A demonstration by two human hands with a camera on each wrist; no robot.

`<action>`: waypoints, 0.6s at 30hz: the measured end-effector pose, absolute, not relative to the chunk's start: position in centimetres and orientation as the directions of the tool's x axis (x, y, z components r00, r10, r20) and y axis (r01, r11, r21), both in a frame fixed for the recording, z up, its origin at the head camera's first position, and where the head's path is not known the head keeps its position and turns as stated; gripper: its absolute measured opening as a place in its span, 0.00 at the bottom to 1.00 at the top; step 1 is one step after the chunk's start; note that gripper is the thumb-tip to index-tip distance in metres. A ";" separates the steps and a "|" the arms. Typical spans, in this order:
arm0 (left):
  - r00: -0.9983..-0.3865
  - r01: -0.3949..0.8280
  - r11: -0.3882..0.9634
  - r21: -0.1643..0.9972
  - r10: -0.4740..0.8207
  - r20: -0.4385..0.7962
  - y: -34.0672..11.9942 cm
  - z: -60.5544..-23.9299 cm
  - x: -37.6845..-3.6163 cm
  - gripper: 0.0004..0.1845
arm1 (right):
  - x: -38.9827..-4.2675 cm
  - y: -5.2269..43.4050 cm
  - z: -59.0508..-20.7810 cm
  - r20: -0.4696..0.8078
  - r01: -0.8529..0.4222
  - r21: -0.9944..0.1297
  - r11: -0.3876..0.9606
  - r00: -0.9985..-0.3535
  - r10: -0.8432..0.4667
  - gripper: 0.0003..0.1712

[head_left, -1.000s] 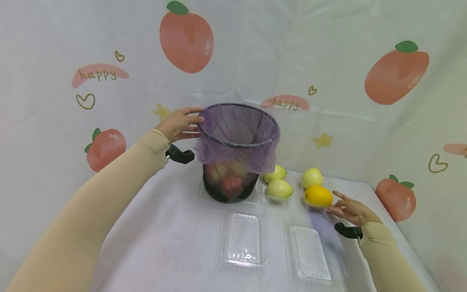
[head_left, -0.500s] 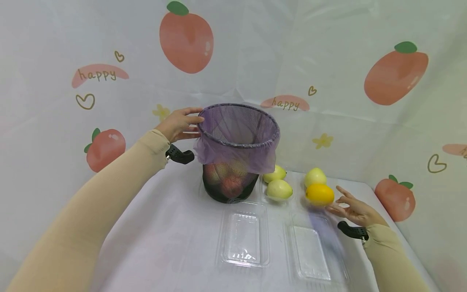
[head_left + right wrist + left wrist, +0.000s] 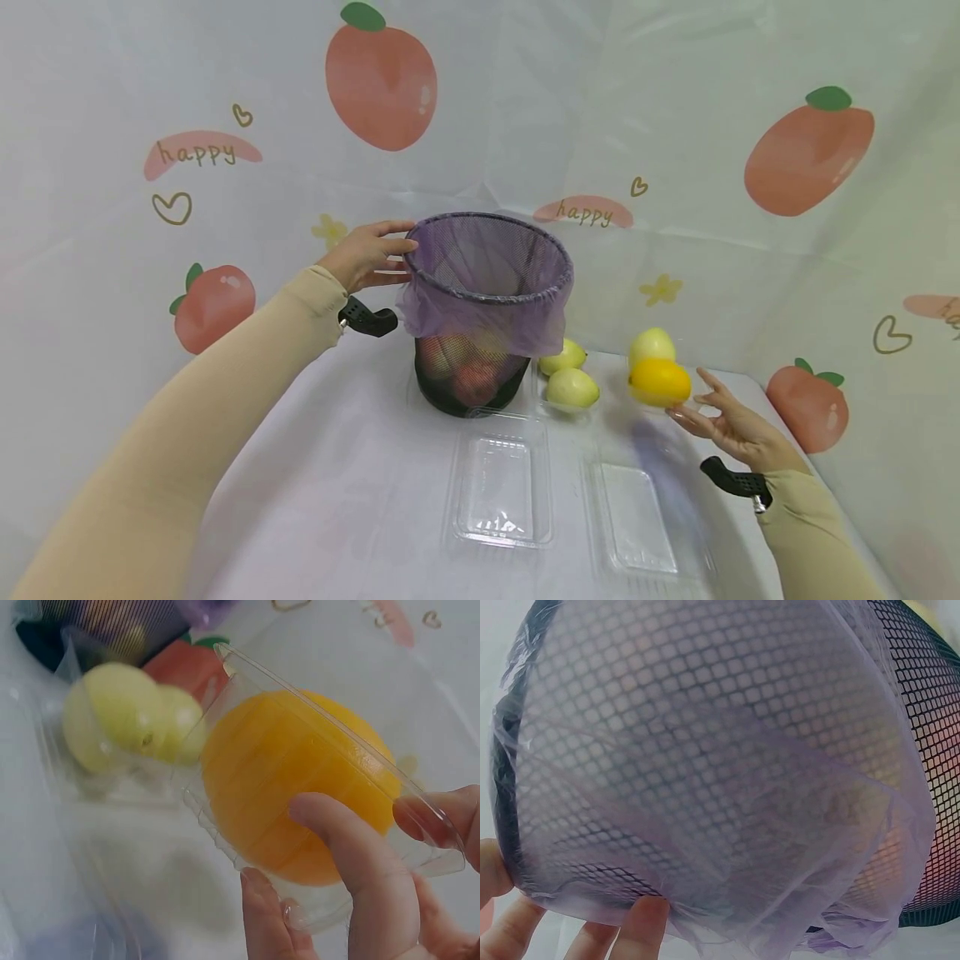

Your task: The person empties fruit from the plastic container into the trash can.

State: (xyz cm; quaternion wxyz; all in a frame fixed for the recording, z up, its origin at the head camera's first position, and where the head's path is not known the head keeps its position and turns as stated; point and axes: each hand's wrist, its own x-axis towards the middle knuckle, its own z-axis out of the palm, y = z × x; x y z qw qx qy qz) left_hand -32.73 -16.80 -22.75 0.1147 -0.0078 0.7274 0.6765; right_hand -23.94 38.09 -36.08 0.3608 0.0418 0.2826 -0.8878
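Observation:
My left hand (image 3: 367, 257) grips the rim of a black mesh wastebasket (image 3: 483, 296) lined with a thin purple bag (image 3: 525, 329). In the left wrist view its fingertips (image 3: 646, 911) press the bag and mesh from outside. Reddish fruits (image 3: 476, 382) show through the basket's lower wall. My right hand (image 3: 742, 429) holds a clear plastic container (image 3: 204, 821) by its side, tilted and raised off the table. Inside it lie an orange-yellow lemon (image 3: 660, 383) and, in the head view, a pale yellow-green fruit (image 3: 651, 345) behind the lemon.
Right of the basket, another clear container holds two pale green-yellow fruits (image 3: 572, 389). Two clear plastic containers (image 3: 501, 492) lie nearer on the white table (image 3: 360, 500), the right-hand one (image 3: 637, 517) below my right hand. A printed cloth (image 3: 480, 100) stands behind.
My right hand has risen and shifted slightly right, lifting the container with the lemon and pale fruit. The left hand has stayed on the basket rim.

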 end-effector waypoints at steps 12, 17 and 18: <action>-0.974 -0.160 0.097 0.982 0.148 -0.173 -16.8 -22.7 -32.7 0.31 | -23.3 34.8 -31.6 -0.239 0.534 -0.507 -0.677 -0.841 -0.485 0.30; -0.976 -0.155 0.106 0.982 0.141 -0.169 -16.8 -22.8 -32.7 0.30 | -23.0 33.2 -29.4 -0.215 0.518 -0.538 -0.665 -0.847 -0.485 0.31; -0.976 -0.155 0.107 0.982 0.140 -0.169 -16.8 -22.7 -32.7 0.30 | -23.0 32.9 -29.0 -0.208 0.514 -0.547 -0.661 -0.848 -0.487 0.32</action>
